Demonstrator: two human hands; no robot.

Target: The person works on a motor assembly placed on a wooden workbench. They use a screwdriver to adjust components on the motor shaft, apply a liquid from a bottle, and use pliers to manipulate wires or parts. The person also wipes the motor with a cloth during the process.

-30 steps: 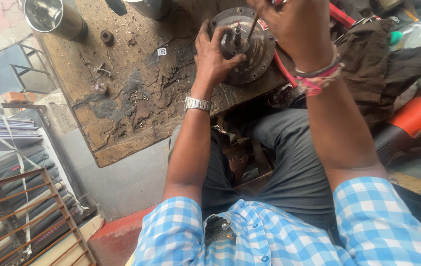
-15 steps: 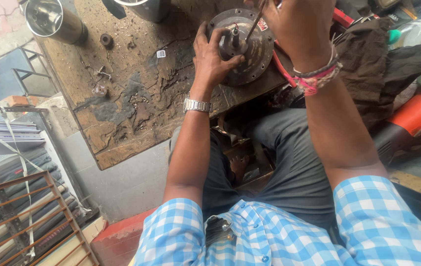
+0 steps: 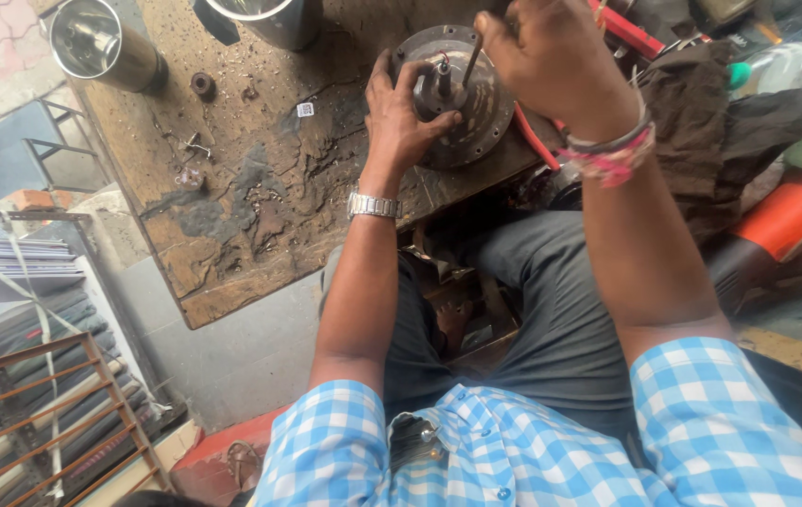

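A round grey metal motor housing with a short centre shaft lies flat on a worn wooden bench. My left hand, with a steel watch at the wrist, grips the housing's left rim, thumb near the shaft. My right hand, with bands on the wrist, is closed on a thin metal tool whose tip points down onto the housing beside the shaft. A red wire runs along the housing's right edge.
Two shiny steel cups stand at the bench's far edge. Small screws and a nut lie on the bench. A dark cloth, an orange object and a green disc sit to the right. A metal rack stands lower left.
My hands and the housing stay in almost the same place; the view shifts slightly. The tool in my right hand moves a little over the housing's centre.
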